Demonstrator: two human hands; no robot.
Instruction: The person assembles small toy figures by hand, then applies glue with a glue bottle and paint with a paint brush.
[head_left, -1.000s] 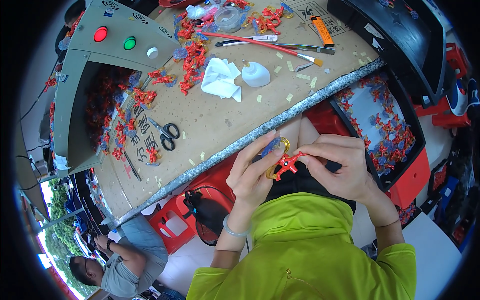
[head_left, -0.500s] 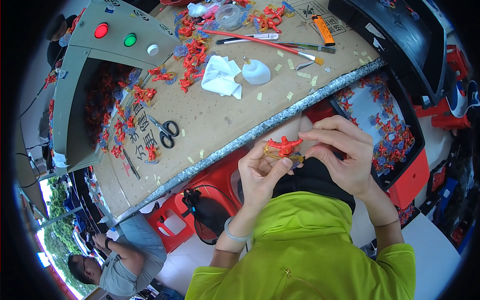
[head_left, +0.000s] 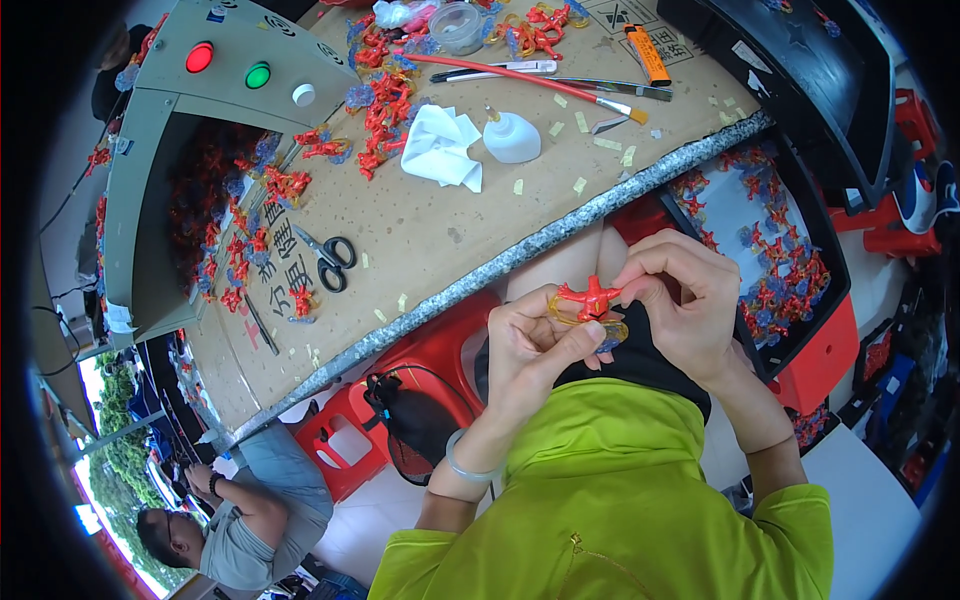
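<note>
Above my lap, a small red figurine (head_left: 590, 297) with translucent yellow and blue parts is held in my left hand (head_left: 535, 345), its thumb pressed on the lower part. My right hand (head_left: 690, 300) pinches the figurine's right-hand end between thumb and forefinger. The other fingers of that hand are curled in. Similar figurines (head_left: 785, 285) fill part of a black tray (head_left: 848, 275) to the right of my hands.
On the cardboard-covered table (head_left: 400, 260) are scissors (head_left: 336, 264), a white squeeze bottle (head_left: 512, 138), a crumpled tissue (head_left: 440, 148), a red brush (head_left: 520, 78) and an orange box (head_left: 648, 56). A metal machine (head_left: 150, 130) with figurines inside stands left. Another person (head_left: 245, 520) sits lower left.
My right thumb and forefinger, apart from the figurine before, now pinch its end. The figurine has shifted slightly right and down, along with my left hand.
</note>
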